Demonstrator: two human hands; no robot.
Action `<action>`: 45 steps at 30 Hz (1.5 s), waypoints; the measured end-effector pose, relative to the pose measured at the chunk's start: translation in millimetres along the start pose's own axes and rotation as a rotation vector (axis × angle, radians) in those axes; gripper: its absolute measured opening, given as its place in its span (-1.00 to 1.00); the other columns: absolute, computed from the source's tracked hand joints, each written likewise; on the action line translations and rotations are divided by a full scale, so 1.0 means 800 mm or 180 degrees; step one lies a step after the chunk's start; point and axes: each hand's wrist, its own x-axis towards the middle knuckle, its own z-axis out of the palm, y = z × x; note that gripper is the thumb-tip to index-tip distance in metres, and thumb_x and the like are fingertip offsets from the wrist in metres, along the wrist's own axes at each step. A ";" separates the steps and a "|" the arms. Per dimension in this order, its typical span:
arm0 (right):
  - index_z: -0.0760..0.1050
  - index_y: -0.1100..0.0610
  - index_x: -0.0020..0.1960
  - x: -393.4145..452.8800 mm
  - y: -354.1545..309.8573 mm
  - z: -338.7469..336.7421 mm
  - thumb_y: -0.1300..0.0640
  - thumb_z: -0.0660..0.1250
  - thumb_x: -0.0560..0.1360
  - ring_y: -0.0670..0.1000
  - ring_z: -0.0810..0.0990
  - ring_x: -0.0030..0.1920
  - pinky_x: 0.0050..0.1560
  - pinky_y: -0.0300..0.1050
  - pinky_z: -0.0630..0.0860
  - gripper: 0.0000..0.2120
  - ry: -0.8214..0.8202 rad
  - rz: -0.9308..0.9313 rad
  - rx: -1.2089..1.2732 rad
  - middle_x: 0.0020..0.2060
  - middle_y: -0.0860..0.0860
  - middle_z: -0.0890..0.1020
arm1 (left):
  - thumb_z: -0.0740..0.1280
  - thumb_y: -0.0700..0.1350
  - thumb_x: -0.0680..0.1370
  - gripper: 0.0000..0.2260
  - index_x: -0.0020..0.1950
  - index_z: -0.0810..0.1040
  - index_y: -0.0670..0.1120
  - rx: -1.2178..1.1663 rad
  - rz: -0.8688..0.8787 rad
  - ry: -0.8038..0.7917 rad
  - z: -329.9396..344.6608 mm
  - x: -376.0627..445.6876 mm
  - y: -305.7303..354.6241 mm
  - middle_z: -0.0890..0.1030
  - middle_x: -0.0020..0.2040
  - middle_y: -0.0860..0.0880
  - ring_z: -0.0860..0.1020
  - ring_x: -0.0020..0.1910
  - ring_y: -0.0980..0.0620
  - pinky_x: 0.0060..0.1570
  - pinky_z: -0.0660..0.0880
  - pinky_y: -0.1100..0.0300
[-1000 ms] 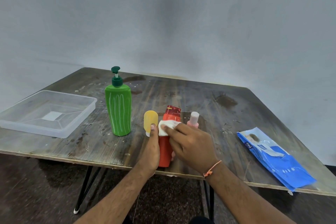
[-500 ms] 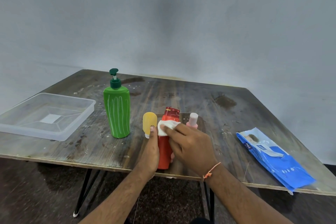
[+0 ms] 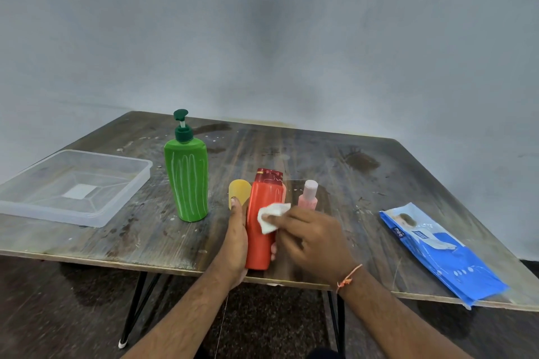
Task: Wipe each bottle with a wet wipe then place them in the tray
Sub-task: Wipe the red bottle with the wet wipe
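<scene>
Wiping step under way on the red bottle [image 3: 264,221], upright near the counter [image 3: 335,160] front edge. The left hand [image 3: 237,237] wraps its side, steadying it; the right hand [image 3: 312,237] pinches the wet wipe [image 3: 272,216] against its front. Green pump bottle [image 3: 186,181], yellow bottle [image 3: 239,192] and pink bottle [image 3: 308,195] wait nearby. The tray [image 3: 122,204] sits far left, nothing inside. Next, likely: finish the sides, then carry it left past the green one.

Left hand [image 3: 237,237] grips upright, thumb up; right hand [image 3: 313,237] fingers [image 3: 277,220] pinch.
</scene>
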 end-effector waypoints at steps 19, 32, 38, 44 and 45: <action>0.70 -0.05 0.21 0.023 -0.012 0.001 0.14 0.37 0.61 -0.12 0.68 -0.02 -0.12 -0.15 0.60 -0.76 -0.0133 0.0078 0.0116 0.05 -0.16 0.70 | -0.19 0.38 0.64 -0.23 0.13 0.75 0.04 -0.0090 0.0078 -0.0261 -0.004 -0.001 0.000 0.61 -0.26 -0.23 0.54 -0.41 -0.08 -0.36 0.54 0.09; 0.68 -0.06 0.14 0.027 -0.011 -0.004 0.10 0.36 0.62 -0.15 0.65 -0.08 -0.19 -0.10 0.61 -0.83 -0.0056 0.0196 0.0004 0.02 -0.17 0.70 | -0.14 0.40 0.63 -0.28 0.16 0.72 0.06 -0.0050 0.0039 -0.0269 -0.002 -0.003 0.003 0.62 -0.21 -0.23 0.55 -0.39 -0.09 -0.34 0.54 0.08; 0.63 -0.05 0.35 0.038 -0.009 0.000 0.10 0.27 0.66 -0.08 0.69 0.11 -0.07 -0.05 0.69 -0.69 0.0134 0.0534 -0.0005 0.22 -0.14 0.70 | -0.09 0.43 0.60 -0.29 0.08 0.74 0.05 0.0027 -0.0053 -0.0213 -0.006 -0.002 0.000 0.60 -0.22 -0.27 0.57 -0.39 -0.11 -0.33 0.56 0.08; 0.68 -0.06 0.15 0.031 -0.005 -0.005 0.10 0.36 0.62 -0.22 0.58 -0.11 -0.17 -0.28 0.52 -0.83 0.0078 0.0392 0.0026 0.07 -0.18 0.71 | -0.10 0.41 0.63 -0.27 0.20 0.69 -0.03 0.0048 -0.0041 -0.0239 -0.007 0.000 0.000 0.60 -0.17 -0.30 0.56 -0.38 -0.11 -0.35 0.57 0.07; 0.67 -0.05 0.17 0.034 -0.004 -0.005 0.10 0.34 0.63 -0.21 0.60 -0.09 -0.14 -0.30 0.52 -0.81 0.0191 0.0495 0.0002 0.10 -0.17 0.72 | -0.08 0.43 0.61 -0.25 0.21 0.67 -0.09 0.0063 -0.0099 -0.0225 -0.009 0.001 -0.002 0.59 -0.18 -0.30 0.57 -0.38 -0.11 -0.35 0.57 0.07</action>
